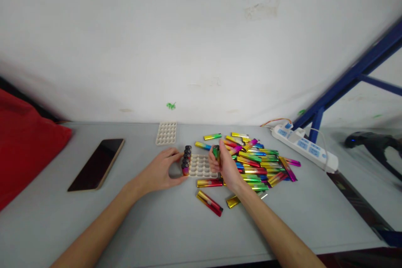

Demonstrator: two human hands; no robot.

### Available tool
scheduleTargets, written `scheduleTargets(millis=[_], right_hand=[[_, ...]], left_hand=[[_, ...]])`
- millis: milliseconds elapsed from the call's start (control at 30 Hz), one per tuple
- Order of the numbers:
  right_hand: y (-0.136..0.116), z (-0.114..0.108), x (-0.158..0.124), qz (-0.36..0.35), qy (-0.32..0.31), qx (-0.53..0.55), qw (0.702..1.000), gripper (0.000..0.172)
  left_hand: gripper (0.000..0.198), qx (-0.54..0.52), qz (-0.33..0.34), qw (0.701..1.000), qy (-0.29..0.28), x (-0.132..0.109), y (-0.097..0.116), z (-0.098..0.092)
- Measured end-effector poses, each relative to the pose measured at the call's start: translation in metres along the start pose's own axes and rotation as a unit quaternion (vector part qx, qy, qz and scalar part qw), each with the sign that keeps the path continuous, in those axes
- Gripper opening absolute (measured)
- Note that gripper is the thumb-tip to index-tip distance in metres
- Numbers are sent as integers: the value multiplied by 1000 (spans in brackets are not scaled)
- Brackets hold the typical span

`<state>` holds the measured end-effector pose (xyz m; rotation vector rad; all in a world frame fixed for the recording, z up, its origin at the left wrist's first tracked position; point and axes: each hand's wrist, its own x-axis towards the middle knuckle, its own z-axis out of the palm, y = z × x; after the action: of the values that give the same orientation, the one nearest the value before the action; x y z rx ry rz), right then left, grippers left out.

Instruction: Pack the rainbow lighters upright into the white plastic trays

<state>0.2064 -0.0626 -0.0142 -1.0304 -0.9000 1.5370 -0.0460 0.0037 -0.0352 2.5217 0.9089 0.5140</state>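
A row of several lighters point(186, 160) with black tops stands upright in the left edge of a pale tray with round hollows point(201, 166). My left hand point(163, 168) curves around that row from the left, thumb at its near end and fingers against its side. Over the tray's right side, my right hand point(224, 163) is closed on a green lighter point(216, 150), held upright with its top showing. The lower part of this lighter is hidden by my fingers. Many shiny, multicoloured lighters point(251, 170) lie in a loose pile beside and beyond my right hand.
A second pale tray point(166, 133) lies near the wall. At the left are a dark phone point(97, 164) and a red cloth item point(28, 142). A white power strip point(304, 147), a blue metal frame point(345, 79) and a black device point(373, 144) are at the right.
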Motion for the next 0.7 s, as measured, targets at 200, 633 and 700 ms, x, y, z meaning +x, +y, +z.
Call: scheduleTargets(millis=[200,633,700], right_hand=[[10,0,2,5,94,-53,994,68],[7,-1,5,-9,79,-69,994,73],[10,-2,5,-11,82,-87,993,72]], left_hand=[[31,15,17,1000,10,0,-2,2],[33,12,8,1000,0,0,-2,1],[34,12,6,1000,0,0,-1,1]])
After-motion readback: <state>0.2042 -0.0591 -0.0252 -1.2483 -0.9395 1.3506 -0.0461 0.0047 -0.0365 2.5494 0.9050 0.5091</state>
